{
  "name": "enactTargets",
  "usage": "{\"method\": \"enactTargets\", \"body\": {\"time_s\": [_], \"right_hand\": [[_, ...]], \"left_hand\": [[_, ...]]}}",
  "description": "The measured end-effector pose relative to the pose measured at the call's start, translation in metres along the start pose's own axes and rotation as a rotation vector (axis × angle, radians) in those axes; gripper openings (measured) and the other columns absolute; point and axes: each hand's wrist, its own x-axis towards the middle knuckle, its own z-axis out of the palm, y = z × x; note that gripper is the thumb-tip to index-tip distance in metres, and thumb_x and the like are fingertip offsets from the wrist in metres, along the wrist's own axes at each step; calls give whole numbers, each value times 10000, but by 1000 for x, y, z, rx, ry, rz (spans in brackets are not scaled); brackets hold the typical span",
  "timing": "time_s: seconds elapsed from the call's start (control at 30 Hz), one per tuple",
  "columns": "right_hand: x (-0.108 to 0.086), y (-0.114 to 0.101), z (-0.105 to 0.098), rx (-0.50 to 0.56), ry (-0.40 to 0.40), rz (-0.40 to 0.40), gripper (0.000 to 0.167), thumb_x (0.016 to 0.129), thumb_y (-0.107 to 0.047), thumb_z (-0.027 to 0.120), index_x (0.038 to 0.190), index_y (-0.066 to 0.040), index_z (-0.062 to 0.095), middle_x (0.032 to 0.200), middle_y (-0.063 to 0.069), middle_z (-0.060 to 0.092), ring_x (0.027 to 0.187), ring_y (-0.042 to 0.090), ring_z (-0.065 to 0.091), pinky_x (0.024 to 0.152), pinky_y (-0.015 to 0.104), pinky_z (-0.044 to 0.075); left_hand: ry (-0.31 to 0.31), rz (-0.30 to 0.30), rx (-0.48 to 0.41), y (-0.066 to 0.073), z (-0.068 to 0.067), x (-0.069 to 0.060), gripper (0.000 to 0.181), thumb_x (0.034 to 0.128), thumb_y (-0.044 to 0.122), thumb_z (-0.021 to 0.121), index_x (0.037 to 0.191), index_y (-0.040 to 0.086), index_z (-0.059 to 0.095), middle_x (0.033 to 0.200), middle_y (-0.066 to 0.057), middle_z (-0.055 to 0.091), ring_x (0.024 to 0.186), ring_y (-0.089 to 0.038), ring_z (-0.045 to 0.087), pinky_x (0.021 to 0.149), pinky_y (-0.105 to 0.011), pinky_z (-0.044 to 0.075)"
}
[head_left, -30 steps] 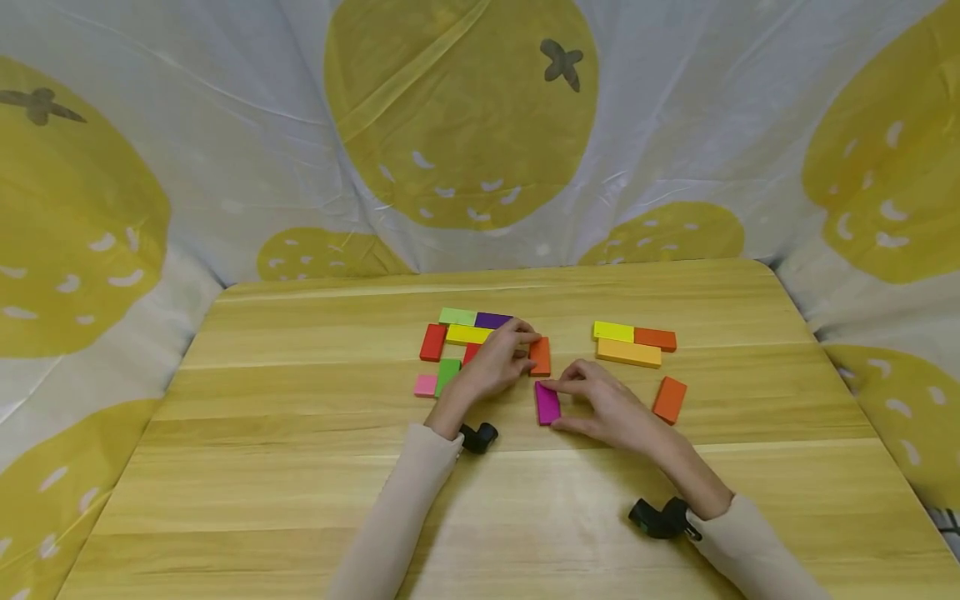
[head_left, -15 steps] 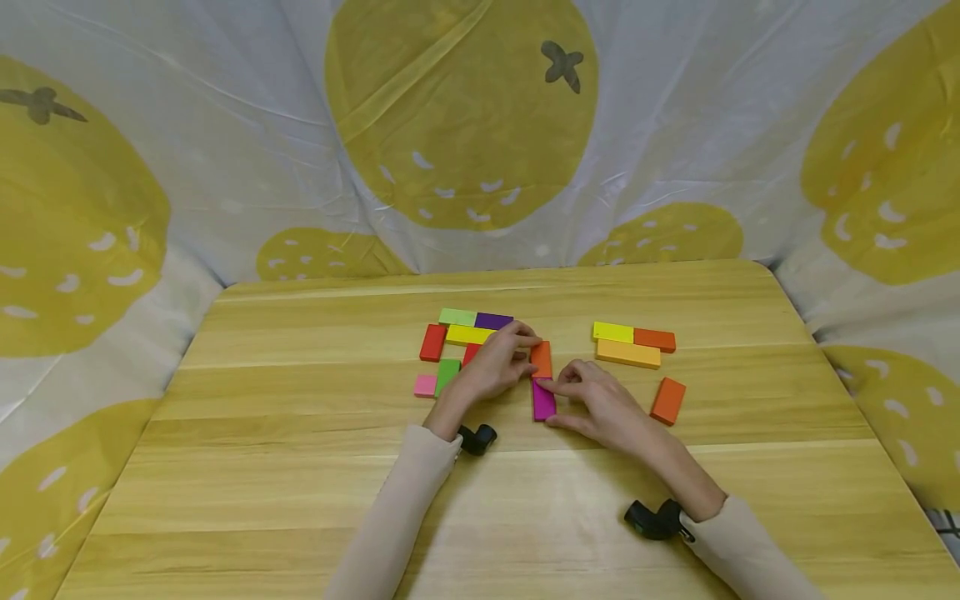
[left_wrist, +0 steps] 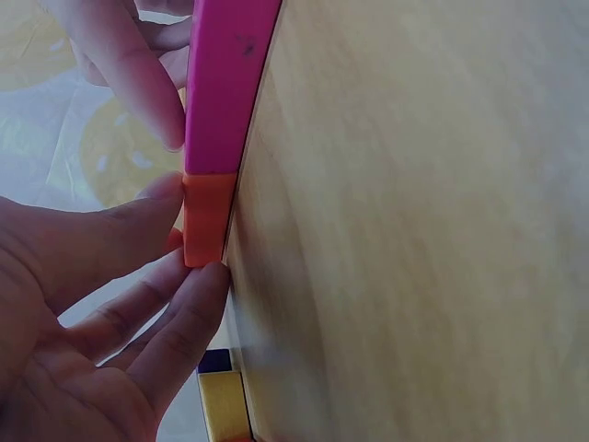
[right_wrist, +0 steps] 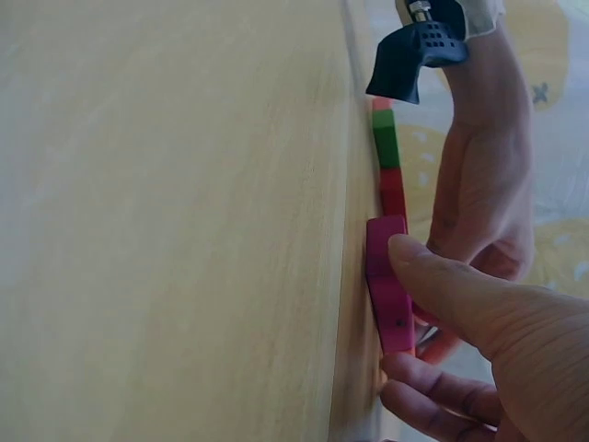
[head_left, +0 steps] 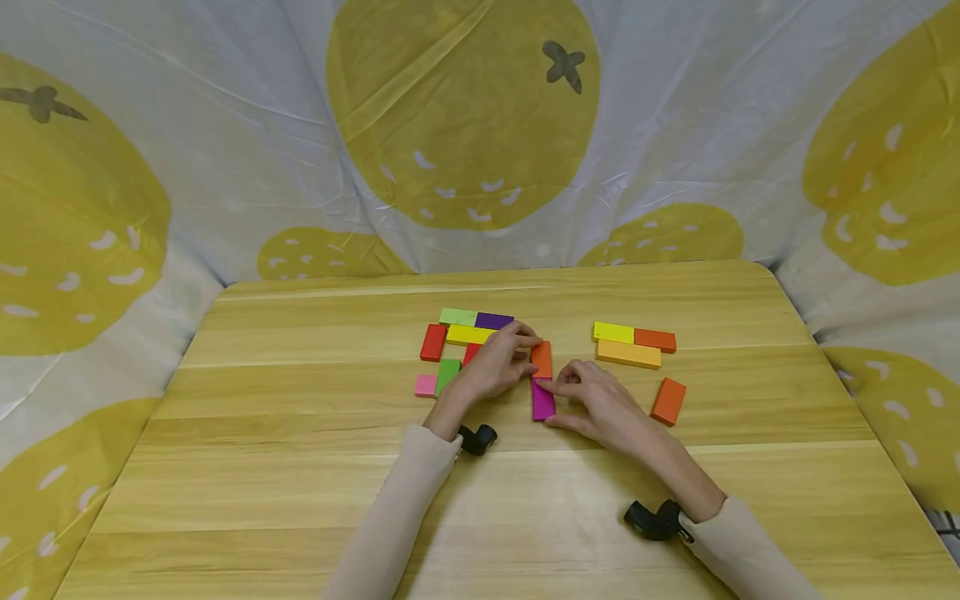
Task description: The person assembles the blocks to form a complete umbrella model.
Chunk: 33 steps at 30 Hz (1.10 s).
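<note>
**Magenta block (head_left: pixel 543 403) end to end with orange block (head_left: pixel 542 359)**

Left hand (head_left: pixel 495 364): pinching the orange block between thumb and fingertips. Right hand (head_left: pixel 603 408): thumb and fingers gripping the magenta block. Both blocks lie flat mid-table, one line running away from the person; magenta is the nearer. Left wrist view shows their ends touching. A small dark mark on magenta's side.

Outward, to the left hand's left: inner red block (head_left: pixel 471 354), partly hidden behind that hand. Beyond it, yellow bar (head_left: pixel 468 335), its right end covered too. Along the bar's far side, lime block (head_left: pixel 457 317) and purple block (head_left: pixel 495 320), end to end. Outer red block (head_left: pixel 432 342) just left of the bar. Nearer the person, green block (head_left: pixel 447 376) with pink block (head_left: pixel 425 385) against its left side.

Beyond the right hand: amber bar (head_left: pixel 628 354); behind it, yellow block (head_left: pixel 613 332) and rust block (head_left: pixel 655 340), end to end. Lone orange block (head_left: pixel 668 401) nearer, slightly slanted, by the right wrist.

Pale sleeves (head_left: pixel 397 508), a black camera (head_left: pixel 651 520) at each wrist. Wood-grain table (head_left: pixel 262 500); whitish cloth (head_left: pixel 240 158) behind and at the sides, printed with big yellow shapes.
</note>
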Motion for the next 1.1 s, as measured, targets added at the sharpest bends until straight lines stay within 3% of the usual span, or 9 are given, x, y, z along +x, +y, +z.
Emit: {"method": "enactTargets", "body": {"time_s": [0.3, 0.4, 0.5, 0.63, 0.77, 0.97, 1.1], "right_hand": [[-1, 2, -6, 45, -47, -5, 543, 879, -349, 833, 1369, -161, 693, 1171, 26, 646, 1012, 165, 573, 850, 356, 489], [-3, 7, -13, 80, -69, 2, 536, 904, -331, 812, 1388, -145, 678, 1237, 53, 651, 1085, 211, 606, 902, 410, 526], [-8, 16, -21, 119, -62, 23, 523, 919, -298, 799, 1394, -120, 669, 1287, 80, 641, 1151, 258, 616, 941, 463, 549], [-20, 27, -34, 171, -4, 58, 508, 922, -241, 798, 1383, -75, 663, 1319, 107, 622, 1210, 300, 593, 975, 520, 540], [-34, 36, -44, 142, 93, 99, 477, 921, -211, 800, 1358, -66, 676, 1312, 120, 613, 1208, 331, 582, 960, 570, 528], [-55, 49, -49, 74, 188, 173, 491, 885, -174, 829, 1335, -44, 680, 1307, 152, 608, 1181, 364, 576, 898, 564, 515], [-71, 59, -52, 67, 199, 225, 532, 880, -175, 832, 1355, -12, 656, 1338, 199, 585, 1197, 402, 549, 907, 595, 495]], "left_hand": [[-5, 26, 50, -2, -1, -3, 462, 978, 69, 704, 1412, -48, 596, 1432, -180, 540, 1294, -339, 592, 1106, -420, 517], [-35, 32, 90, -1, -1, -8, 519, 1000, 160, 696, 1466, -16, 551, 1577, -183, 443, 1438, -357, 486, 1201, -462, 419], [-86, 38, 123, 1, 0, -15, 604, 1022, 267, 669, 1540, 27, 473, 1701, -141, 283, 1580, -329, 286, 1279, -484, 283], [-154, 79, 170, 2, 1, -24, 713, 1021, 353, 658, 1602, 59, 369, 1746, -82, 169, 1627, -293, 138, 1311, -512, 163], [-202, 122, 229, 1, 2, -32, 782, 1012, 382, 664, 1622, 54, 301, 1748, -84, 150, 1631, -305, 103, 1315, -559, 54], [-210, 125, 258, 1, 3, -38, 835, 983, 431, 694, 1623, 69, 299, 1752, -46, 140, 1635, -233, 99, 1313, -570, 7], [-215, 137, 258, 2, 2, -40, 852, 972, 421, 711, 1627, 75, 291, 1753, -50, 134, 1634, -212, 100, 1311, -577, 12]]}}
